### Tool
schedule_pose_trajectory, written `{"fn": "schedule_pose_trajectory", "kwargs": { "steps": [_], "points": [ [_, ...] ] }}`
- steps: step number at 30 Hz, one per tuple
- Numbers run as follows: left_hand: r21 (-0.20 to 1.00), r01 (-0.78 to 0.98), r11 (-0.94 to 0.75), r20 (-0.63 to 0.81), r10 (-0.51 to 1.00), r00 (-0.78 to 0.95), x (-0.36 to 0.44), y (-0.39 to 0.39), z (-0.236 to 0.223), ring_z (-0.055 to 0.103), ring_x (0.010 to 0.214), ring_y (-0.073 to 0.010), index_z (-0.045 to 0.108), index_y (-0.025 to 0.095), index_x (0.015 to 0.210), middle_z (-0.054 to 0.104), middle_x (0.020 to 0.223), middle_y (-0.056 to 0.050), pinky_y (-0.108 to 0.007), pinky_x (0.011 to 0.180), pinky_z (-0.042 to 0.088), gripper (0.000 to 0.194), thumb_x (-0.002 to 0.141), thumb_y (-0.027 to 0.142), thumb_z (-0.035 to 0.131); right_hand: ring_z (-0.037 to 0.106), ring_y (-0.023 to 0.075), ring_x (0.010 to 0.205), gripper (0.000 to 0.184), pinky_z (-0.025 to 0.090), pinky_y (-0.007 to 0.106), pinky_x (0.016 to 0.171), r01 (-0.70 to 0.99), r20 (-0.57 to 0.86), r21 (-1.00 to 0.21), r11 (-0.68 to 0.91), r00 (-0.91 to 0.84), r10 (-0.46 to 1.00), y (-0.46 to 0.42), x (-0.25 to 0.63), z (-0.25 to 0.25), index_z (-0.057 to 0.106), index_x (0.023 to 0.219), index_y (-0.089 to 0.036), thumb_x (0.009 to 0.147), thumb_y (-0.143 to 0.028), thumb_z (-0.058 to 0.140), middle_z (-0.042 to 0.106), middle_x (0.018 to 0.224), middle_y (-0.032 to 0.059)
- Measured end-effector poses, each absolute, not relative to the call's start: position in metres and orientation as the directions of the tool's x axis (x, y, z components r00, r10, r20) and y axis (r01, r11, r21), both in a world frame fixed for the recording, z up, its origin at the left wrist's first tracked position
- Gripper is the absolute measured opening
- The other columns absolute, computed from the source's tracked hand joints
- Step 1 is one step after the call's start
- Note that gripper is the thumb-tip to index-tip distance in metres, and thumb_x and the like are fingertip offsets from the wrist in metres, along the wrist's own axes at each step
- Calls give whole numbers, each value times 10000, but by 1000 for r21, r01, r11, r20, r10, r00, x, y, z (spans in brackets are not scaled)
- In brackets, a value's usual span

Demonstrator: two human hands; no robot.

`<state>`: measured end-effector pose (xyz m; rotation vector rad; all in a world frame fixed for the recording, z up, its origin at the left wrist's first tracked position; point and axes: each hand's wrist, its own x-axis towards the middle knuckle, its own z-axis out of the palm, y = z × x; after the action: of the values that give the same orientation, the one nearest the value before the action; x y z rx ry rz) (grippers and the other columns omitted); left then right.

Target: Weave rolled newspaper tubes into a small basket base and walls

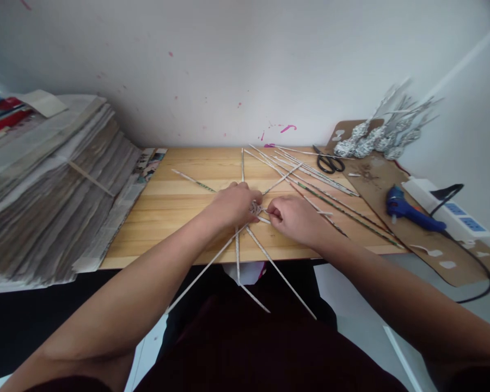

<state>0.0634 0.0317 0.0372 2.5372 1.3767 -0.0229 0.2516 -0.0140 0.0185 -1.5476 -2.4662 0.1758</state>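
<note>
A small woven centre (255, 207) of rolled paper lies on the wooden tabletop, with long paper sticks radiating from it. My left hand (236, 202) covers most of this centre, its fingers bent over it and the thumb at the near edge. Just to the right, my right hand (292, 216) is closed in a pinch on a thin paper stick (264, 210) at the weave's right side. Two spokes reach away from me, one a greenish-printed stick (194, 180) at the left. Several others, including a white paper stick (281, 272), hang past the front edge.
Loose paper sticks (330, 201) lie right of my hands, with black scissors (329, 161) behind. Farther right are a blue glue gun (412, 209), a white power strip (449, 212) and foil-like grey bundles (367, 139). A tall newspaper stack (61, 201) stands left, against the white wall.
</note>
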Motion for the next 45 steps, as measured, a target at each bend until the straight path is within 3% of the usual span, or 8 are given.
{"fn": "schedule_pose_trajectory", "kwargs": {
  "steps": [13,16,20,26,31,36,40,45],
  "points": [
    [407,746,-527,82,834,545,41,31,45,589,896,-223,670,254,1079,556,953,-53,-372,884,484,386,716,346,765,697,166,769,180,515,280,693,564,46,-801,202,-278,959,-16,246,31,713,979,-170,864,-245,596,764,911,54],
    [536,658,-529,182,834,522,31,30,56,579,871,-191,652,228,1070,563,977,-52,-350,859,492,398,706,328,780,699,202,900,192,533,349,824,623,244,-679,388,-307,920,-24,244,55,712,1024,-199,893,-275,595,759,1018,57],
    [764,433,-478,276,849,450,18,33,71,558,844,-151,614,214,1039,598,1012,-44,-288,771,491,402,706,349,792,592,296,1196,255,429,512,1046,718,662,-304,626,-314,681,-48,243,95,696,1129,-279,892,-247,606,699,1209,55],
    [962,-256,-93,184,915,359,-1,43,70,501,619,-85,530,239,1005,567,787,41,-217,580,431,469,716,525,764,615,315,1124,337,433,543,1044,715,959,-138,685,-78,274,-71,253,119,711,1110,-375,822,-207,668,692,1127,23],
    [826,-543,154,71,926,370,-1,27,47,647,784,-189,553,251,1036,667,991,-32,-284,575,526,632,621,681,759,642,257,1064,161,521,458,914,402,697,-699,591,200,688,-39,264,103,683,1029,-275,916,-361,605,685,1126,60],
    [777,-606,174,94,919,384,8,5,34,673,921,-249,566,261,1214,674,1147,-87,-299,583,549,689,686,681,703,694,251,913,538,561,380,666,-168,174,-968,185,80,981,-7,266,73,609,963,-239,939,-683,307,697,1047,118],
    [781,-582,225,52,906,420,13,0,25,682,954,-266,530,265,1261,674,1182,-97,-314,600,560,702,716,682,677,691,261,964,428,553,381,747,144,95,-982,121,-180,979,-17,235,63,653,1027,-205,877,-594,557,723,1059,124],
    [772,-587,244,32,907,420,15,-1,16,704,895,-244,525,264,1254,692,1142,-78,-342,636,589,655,739,633,691,632,261,1078,245,445,462,991,587,520,-615,526,-199,830,-28,203,76,709,997,-224,846,-415,682,728,1083,86]
  ]
}}
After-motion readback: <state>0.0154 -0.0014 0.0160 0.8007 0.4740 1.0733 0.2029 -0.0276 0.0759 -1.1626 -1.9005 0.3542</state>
